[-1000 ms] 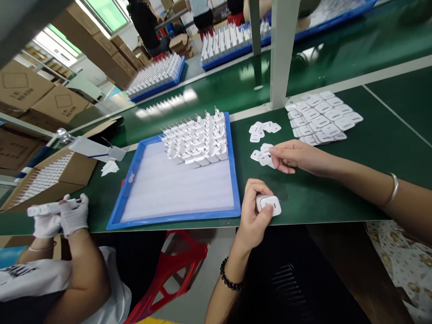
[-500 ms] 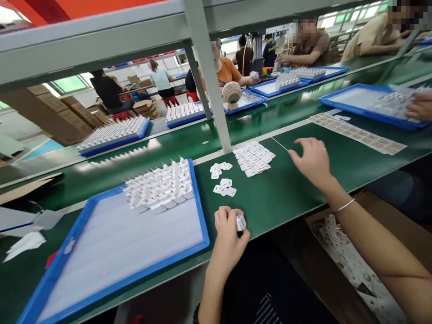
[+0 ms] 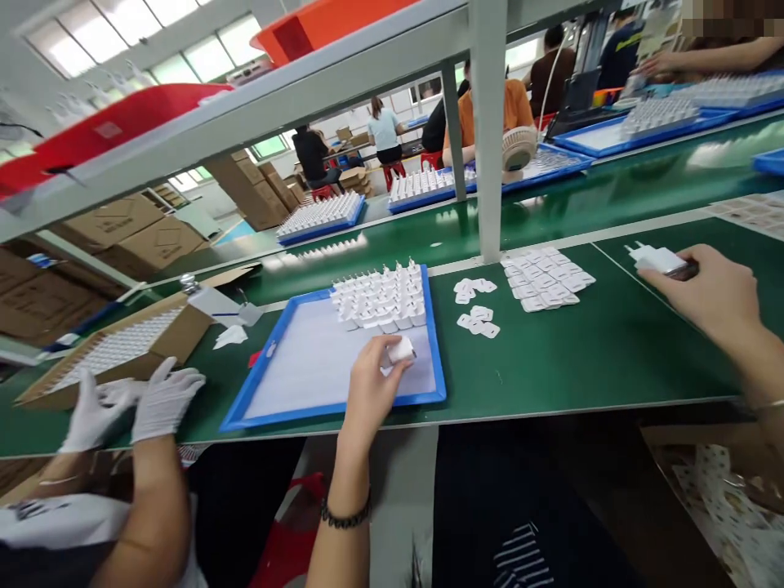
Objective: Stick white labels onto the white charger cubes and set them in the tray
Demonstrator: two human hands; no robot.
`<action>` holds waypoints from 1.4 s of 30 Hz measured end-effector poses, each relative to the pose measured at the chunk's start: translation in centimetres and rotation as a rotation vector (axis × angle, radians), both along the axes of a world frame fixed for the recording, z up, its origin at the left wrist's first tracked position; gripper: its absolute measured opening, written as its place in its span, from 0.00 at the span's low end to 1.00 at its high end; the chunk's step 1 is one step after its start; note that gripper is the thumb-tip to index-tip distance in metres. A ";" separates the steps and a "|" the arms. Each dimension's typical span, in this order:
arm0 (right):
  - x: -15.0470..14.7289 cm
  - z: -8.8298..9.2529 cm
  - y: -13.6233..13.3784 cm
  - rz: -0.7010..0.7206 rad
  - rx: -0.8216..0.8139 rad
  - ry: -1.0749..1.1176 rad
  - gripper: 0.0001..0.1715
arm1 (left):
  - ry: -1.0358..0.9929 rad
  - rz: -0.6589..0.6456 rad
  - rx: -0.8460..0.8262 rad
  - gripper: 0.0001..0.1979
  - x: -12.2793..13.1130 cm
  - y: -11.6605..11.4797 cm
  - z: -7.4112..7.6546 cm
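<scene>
"What surface are we at?"

"A green table [image 3: 551, 371] with a pale strip [image 3: 612, 233] along its far edge. Beyond it people [image 3: 385, 135] sit among more blue trays [image 3: 591, 140], bright windows [image 3: 211, 61] show high on the left, and cardboard boxes [image 3: 162, 241] are stacked below them."

"And our hands?"

"Both are occupied. Our right hand [image 3: 721, 287] grips a two-pin charger [image 3: 658, 261] over the table's right part, well in from the front edge; our left hand [image 3: 372, 377] pinches a white charger block [image 3: 401, 351] over the blue-rimmed tray [image 3: 300, 359], near its right rim."

"Which way do they point?"

"The two-pin charger lies slantwise: pins aimed left and a little toward the table's far edge, dark end in our fingers, long axis running between the two. The charger block turns a grey-edged end rightward; our fingers hide too much for us to tell its long axis."

"Anything nearby?"

"Pronged chargers [image 3: 383, 304] crowd the tray's far right corner, and right of the tray we see white face plates [image 3: 481, 321] in two loose clusters"
</scene>
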State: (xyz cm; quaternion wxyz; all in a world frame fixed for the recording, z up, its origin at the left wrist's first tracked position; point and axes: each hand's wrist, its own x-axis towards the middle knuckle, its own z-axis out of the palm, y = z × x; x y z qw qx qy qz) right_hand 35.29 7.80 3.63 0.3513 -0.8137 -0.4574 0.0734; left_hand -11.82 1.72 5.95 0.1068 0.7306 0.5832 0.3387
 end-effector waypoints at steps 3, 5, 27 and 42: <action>-3.7 1.5 -0.1 0.190 0.044 0.028 0.14 | 0.271 0.101 -0.141 0.14 -3.4 2.6 0.7; -5.9 2.4 -0.1 0.333 0.074 0.066 0.15 | 0.359 0.159 -0.174 0.15 -5.2 4.1 1.2; -19.0 1.8 -1.1 1.223 -0.196 0.429 0.20 | -0.084 -0.304 -0.138 0.44 5.0 -1.2 -1.6; -16.2 -1.5 8.7 1.060 -0.262 0.081 0.16 | -1.056 -0.230 -0.538 0.22 11.5 -1.7 -6.2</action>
